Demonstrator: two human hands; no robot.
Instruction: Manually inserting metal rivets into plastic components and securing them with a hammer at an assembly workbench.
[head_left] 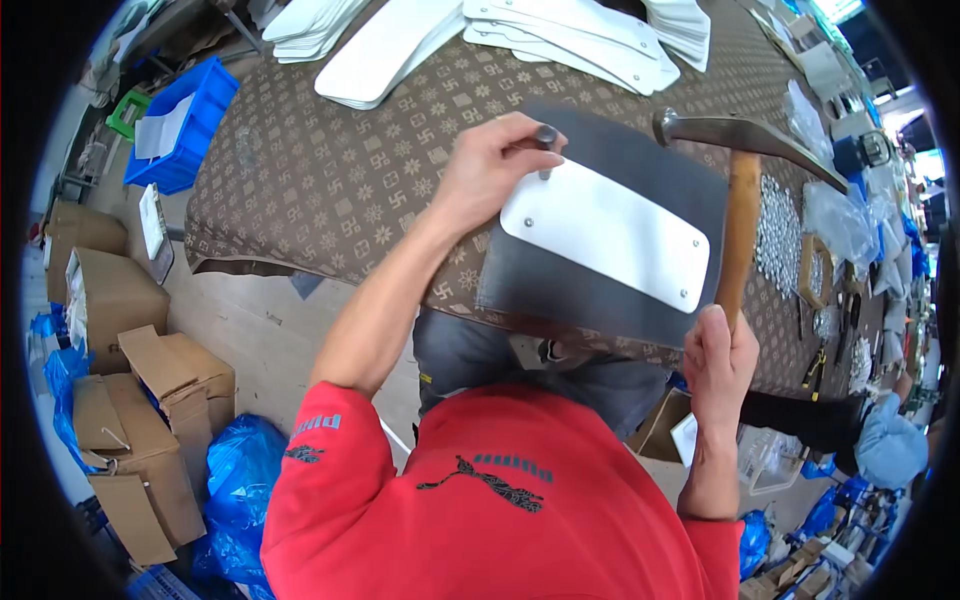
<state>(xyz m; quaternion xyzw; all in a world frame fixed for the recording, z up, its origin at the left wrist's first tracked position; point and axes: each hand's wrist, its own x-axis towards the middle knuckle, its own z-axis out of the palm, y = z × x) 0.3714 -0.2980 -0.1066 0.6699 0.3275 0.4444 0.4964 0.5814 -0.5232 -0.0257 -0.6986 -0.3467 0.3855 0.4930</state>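
A white, round-cornered panel [608,232] lies on a dark flat board [640,155] at the table's near edge. Small metal studs show near three of its corners. My left hand [484,168] pinches a short dark metal punch [545,137], upright at the panel's far left corner; the fingers and punch hide what lies beneath. In my right hand [718,362] is a hammer [741,215], gripped low on its wooden handle. The hammer's steel head is raised over the right side of the board, apart from the punch.
Stacks of white panels [400,50] lie along the table's far side. Many small metal studs [778,235] are spread at the right, near a wooden tray [815,272] and pliers [815,372]. A blue bin [205,125] and cardboard boxes [120,290] stand left. Another person's sleeve [888,440] shows at right.
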